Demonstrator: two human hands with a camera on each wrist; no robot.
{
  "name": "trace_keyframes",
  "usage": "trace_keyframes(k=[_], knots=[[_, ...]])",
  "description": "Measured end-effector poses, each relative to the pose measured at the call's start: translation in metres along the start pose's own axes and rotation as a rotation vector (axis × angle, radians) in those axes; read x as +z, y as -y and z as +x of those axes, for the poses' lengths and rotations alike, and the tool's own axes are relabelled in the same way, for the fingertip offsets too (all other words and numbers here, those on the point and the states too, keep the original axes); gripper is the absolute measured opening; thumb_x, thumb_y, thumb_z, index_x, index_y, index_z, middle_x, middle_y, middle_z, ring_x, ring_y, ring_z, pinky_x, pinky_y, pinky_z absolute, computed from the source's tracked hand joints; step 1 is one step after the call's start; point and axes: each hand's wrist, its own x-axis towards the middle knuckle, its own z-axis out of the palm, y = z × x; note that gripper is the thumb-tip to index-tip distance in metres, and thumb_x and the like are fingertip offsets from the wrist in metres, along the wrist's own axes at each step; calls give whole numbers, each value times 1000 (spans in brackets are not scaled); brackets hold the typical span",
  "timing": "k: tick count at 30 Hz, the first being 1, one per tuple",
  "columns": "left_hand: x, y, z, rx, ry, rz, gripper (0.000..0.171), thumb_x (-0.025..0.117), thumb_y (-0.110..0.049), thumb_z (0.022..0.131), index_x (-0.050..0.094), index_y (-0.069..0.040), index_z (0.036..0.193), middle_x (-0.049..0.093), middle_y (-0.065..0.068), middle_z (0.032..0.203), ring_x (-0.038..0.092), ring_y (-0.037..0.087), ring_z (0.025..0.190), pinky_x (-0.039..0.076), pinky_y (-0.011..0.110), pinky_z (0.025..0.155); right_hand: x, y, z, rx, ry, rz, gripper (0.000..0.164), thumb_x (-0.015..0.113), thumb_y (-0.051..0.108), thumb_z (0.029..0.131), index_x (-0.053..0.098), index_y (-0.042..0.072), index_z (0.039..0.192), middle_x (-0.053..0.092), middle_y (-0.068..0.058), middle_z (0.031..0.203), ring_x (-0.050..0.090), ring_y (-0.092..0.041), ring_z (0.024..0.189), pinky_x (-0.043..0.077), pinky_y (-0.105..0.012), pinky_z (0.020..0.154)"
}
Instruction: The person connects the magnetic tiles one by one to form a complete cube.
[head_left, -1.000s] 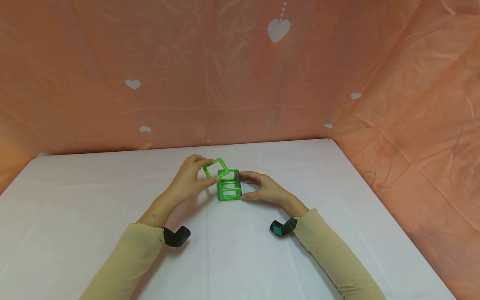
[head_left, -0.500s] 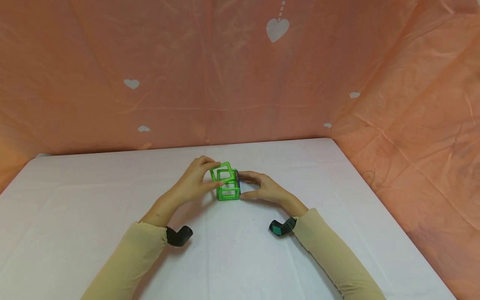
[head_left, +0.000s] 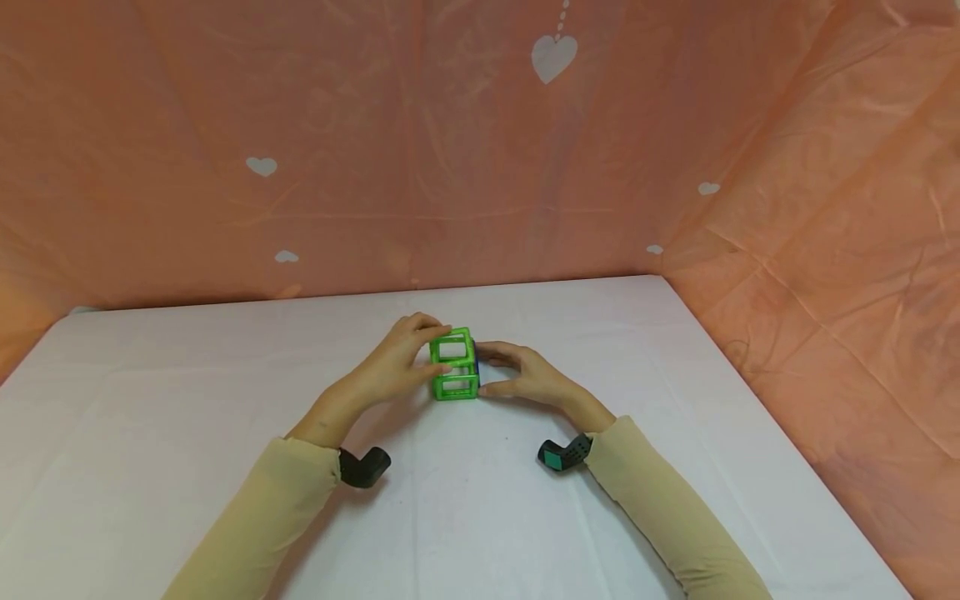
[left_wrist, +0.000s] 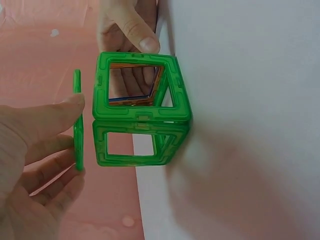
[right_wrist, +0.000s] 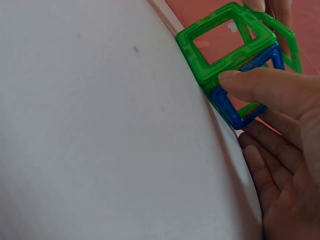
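Note:
My left hand pinches a green square magnetic tile, an open frame, between thumb and fingers. It holds the tile flat, close over a small cube built of such tiles. A narrow gap separates tile and cube in the left wrist view. Two green sides of the cube face that camera, and an orange edge shows through the frame. My right hand steadies the cube at its right side, thumb at the near edge, other fingers behind. A blue tile forms that side, partly covered by the thumb.
The cube stands on a white-covered table. Orange cloth with pale hearts hangs behind and on the right. A black wrist camera sits on the left wrist, another black camera on the right.
My left hand has moved right and slightly down, bringing the tilted green tile over the cube and levelling it. The right hand and the cube have stayed nearly in place.

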Motion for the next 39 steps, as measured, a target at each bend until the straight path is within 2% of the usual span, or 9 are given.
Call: trace_keyframes(k=[8, 20, 31, 39], knots=[[-1, 0, 2, 49, 11, 19, 53, 71, -11, 86, 53, 6, 132, 52, 20, 127, 44, 36, 121, 37, 49, 103, 0, -1, 0, -27, 6, 31, 68, 76, 7, 81, 45, 4, 141, 48, -12, 144, 42, -25, 135, 33, -38, 112], [-1, 1, 2, 38, 88, 22, 51, 70, -13, 88, 53, 7, 132, 52, 22, 129, 45, 38, 124, 37, 51, 105, 0, 1, -1, -11, 9, 0, 67, 76, 9, 81, 46, 6, 141, 47, -10, 145, 42, -24, 135, 33, -37, 112], [-1, 4, 1, 87, 48, 11, 50, 71, -11, 86, 54, 9, 129, 54, 23, 126, 50, 39, 120, 39, 52, 103, 0, 2, 0, -1, 7, 0, 68, 76, 10, 81, 45, 6, 141, 47, -10, 145, 42, -25, 135, 33, -38, 112], [1, 9, -3, 77, 27, -7, 52, 72, -12, 85, 53, 9, 129, 54, 23, 128, 49, 39, 123, 37, 52, 104, 0, 2, 0, -5, 15, 5, 68, 76, 9, 81, 44, 4, 142, 46, -12, 145, 41, -26, 136, 33, -38, 112]])
